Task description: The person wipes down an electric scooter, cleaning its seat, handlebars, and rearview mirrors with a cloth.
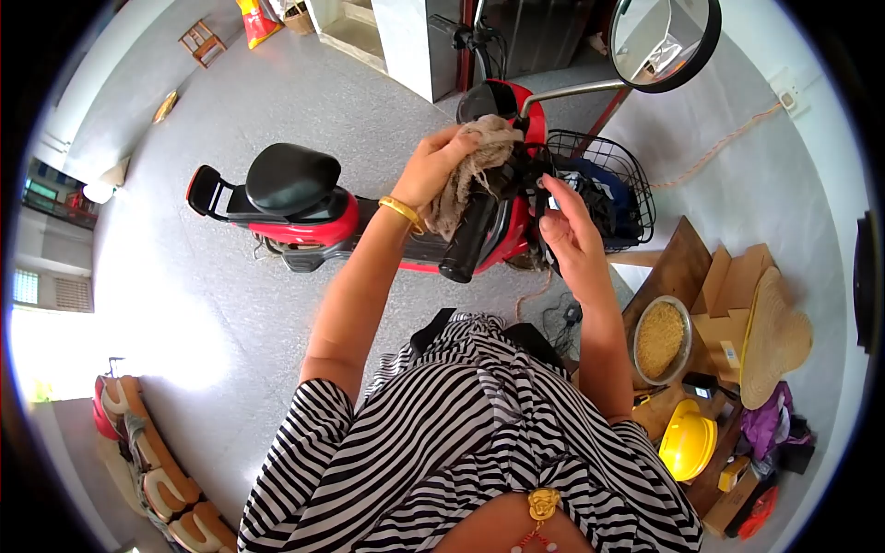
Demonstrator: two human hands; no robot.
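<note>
A red and black scooter (309, 230) stands across the view, its seat to the left and its handlebar in the middle. My left hand (438, 166), with a gold bangle at the wrist, holds a crumpled brown cloth (475, 170) against the handlebar near the dashboard. Part of the cloth hangs beside the black handle grip (470, 241). My right hand (573, 235) is at the other side of the handlebar, thumb and fingers apart, fingertips near a lever. Whether it touches the lever is unclear. A round mirror (666, 41) rises at the top right.
A black wire basket (636, 189) with dark items is at the scooter's front. On the right, a wooden table (678, 263) bears a bowl of grain (661, 341), a yellow helmet (688, 441) and a straw hat (776, 339). A wooden sofa (171, 475) stands lower left.
</note>
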